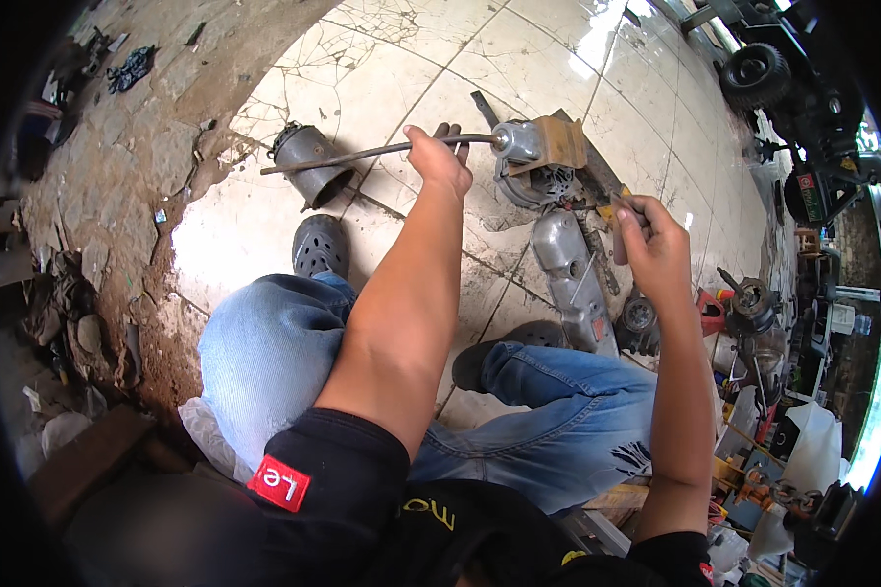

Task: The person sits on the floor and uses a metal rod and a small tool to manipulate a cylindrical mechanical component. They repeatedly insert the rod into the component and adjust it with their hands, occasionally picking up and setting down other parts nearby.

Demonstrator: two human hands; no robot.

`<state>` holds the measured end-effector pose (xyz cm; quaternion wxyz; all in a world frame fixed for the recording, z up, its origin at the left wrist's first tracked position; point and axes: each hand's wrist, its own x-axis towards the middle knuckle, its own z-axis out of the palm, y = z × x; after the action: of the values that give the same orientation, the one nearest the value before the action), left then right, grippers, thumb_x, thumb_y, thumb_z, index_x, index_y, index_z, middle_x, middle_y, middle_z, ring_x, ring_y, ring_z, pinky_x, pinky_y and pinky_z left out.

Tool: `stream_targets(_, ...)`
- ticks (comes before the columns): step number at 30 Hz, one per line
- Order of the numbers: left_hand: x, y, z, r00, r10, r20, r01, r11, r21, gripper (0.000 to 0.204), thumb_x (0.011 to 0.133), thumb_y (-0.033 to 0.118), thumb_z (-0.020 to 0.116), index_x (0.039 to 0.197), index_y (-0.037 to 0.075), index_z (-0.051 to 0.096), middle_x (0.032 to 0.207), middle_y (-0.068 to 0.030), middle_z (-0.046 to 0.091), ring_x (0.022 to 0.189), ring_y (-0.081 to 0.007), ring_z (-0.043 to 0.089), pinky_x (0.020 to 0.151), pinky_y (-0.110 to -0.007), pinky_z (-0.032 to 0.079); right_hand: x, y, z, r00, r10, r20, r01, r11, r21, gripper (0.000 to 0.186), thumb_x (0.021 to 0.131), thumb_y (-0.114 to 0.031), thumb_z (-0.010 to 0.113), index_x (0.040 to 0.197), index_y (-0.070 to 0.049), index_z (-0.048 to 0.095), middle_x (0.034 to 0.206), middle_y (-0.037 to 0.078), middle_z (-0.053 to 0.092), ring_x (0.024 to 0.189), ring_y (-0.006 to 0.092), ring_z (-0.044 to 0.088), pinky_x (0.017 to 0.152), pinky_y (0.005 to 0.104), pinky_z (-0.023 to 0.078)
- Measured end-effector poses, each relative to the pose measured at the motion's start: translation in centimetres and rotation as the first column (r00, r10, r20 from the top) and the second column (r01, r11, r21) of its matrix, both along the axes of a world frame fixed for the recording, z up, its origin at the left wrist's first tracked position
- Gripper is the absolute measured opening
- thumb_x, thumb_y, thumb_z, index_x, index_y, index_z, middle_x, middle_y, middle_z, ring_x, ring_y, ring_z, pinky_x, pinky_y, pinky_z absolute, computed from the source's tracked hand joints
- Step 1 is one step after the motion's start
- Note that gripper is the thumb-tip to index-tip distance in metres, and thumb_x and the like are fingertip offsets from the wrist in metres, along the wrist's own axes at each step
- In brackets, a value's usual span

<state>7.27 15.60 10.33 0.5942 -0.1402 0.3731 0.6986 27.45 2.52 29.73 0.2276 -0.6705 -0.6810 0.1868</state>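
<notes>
Tiles (401,80), cracked, border rough ground (181,108); left hand (441,164) holds a rod (367,154); right hand (653,238) curled, contents unclear.

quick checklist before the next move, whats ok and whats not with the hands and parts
1. Left hand at the long rod: ok; how firm the grip is, cannot tell.
2. Rod's right end at the silver housing: ok; how securely it sits, cannot tell.
3. Right hand holding the yellow piece: cannot tell, its fingers partly cover it.
4. Rod clear of the dark metal cylinder: cannot tell, it crosses in front of it here.
5. Gloves on: not ok, both hands are bare.
</notes>
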Motion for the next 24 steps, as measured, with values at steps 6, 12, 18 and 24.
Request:
stream_targets(6,0.7,2.6,1.6,0.951,0.153,0.268,-0.092,0.97,-0.226,0.031,0.105,0.03,0.02,0.095,0.003,0.033,0.078,-0.0084,0.037,0.064,-0.0188,0.037,0.063,-0.037,0.044,3.7,-4.8,-0.3,0.966,-0.154,-0.206,0.158,0.987,0.006,0.02,0.095,-0.01,0.061,0.109,0.004,0.064,0.076,0.005,0.066,0.062,0.0067,0.057,0.055,0.0241,0.046)
stream_targets(12,2.2,3.3,3.8,0.997,0.016,0.07,-0.011,0.997,-0.071,0.031,0.105,0.031,0.024,0.085,0.008,0.03,0.073,-0.0054,0.033,0.058,-0.0165,0.029,0.053,-0.032,0.035,5.5,-6.4,-0.9,0.895,-0.192,-0.404,0.244,0.966,0.082,0.019,0.095,-0.008,0.061,0.108,0.005,0.065,0.077,0.004,0.065,0.061,0.0059,0.054,0.057,0.0231,0.044)
stream_targets(18,5.2,2.7,10.7,0.899,-0.253,-0.357,0.345,0.912,0.222,0.035,0.106,0.041,0.032,0.083,0.015,0.037,0.062,0.0022,0.031,0.049,-0.0115,0.025,0.046,-0.029,0.026,6.2,-7.6,2.0,0.913,-0.236,-0.333,0.236,0.971,-0.039,0.021,0.096,-0.009,0.06,0.113,0.004,0.062,0.087,0.004,0.066,0.077,0.0066,0.057,0.069,0.0225,0.046)
stream_targets(24,6.5,2.4,21.1,0.633,-0.484,-0.604,0.726,0.643,0.245,0.036,0.105,0.042,0.038,0.082,0.015,0.043,0.061,0.0041,0.032,0.048,-0.0094,0.023,0.045,-0.027,0.022,6.2,-7.9,2.8,0.861,-0.214,-0.461,0.278,0.958,0.075,0.018,0.094,-0.012,0.063,0.106,0.001,0.066,0.073,0.002,0.063,0.058,0.0067,0.053,0.055,0.0248,0.043)
